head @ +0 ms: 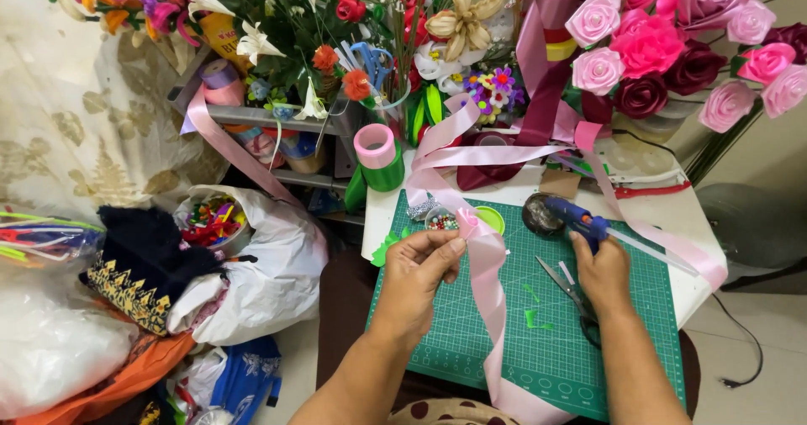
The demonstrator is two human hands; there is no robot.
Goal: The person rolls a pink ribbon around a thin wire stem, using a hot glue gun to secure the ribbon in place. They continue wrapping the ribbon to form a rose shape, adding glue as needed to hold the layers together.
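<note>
Head view: both hands at work over green cutting mat (538,341) on the counter.
Left hand (420,274) pinches rolled end of pink ribbon (487,274), which trails down across the mat. Right hand (601,269) grips blue glue gun (576,216); scissors (572,295) lie just beneath it.

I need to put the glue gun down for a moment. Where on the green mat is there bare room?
The cutting mat is bare below the left hand, left of the pink ribbon, and at its right edge beyond the scissors. The mat's top edge, by the bead pot, is crowded.
</note>
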